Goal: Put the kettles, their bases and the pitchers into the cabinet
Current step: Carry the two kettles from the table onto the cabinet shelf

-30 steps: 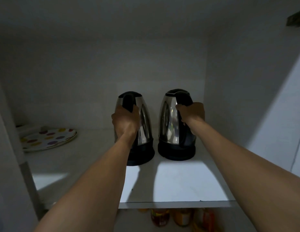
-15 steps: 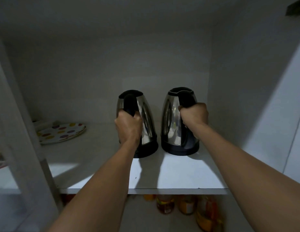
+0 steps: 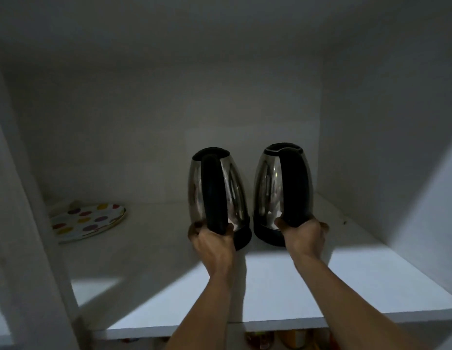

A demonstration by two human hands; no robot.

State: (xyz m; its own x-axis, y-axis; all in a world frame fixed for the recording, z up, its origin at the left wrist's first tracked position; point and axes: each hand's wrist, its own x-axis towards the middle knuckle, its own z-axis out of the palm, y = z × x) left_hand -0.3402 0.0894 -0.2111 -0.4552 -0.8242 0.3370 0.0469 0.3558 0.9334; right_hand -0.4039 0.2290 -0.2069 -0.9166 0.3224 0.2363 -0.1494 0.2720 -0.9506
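**Two kettles held at handle bottoms on cabinet shelf**

Two stainless-steel electric kettles are seen upright, side by side and close together, on the white cabinet shelf [image 3: 371,281], each seated on a black base. The left kettle [image 3: 217,193] is found at about 11 o'clock from the frame centre's lower half, the right kettle [image 3: 283,188] at about 1 o'clock. The left hand [image 3: 212,242] is wrapped round the lower end of the left kettle's black handle, fingers curled and pressed together. The right hand [image 3: 304,236] is closed likewise round the foot of the right kettle's handle. A polka-dot plate [image 3: 86,222] is noted at 9 o'clock, well apart from the kettles. Jars are glimpsed, blurred, below the shelf edge at 6 o'clock.
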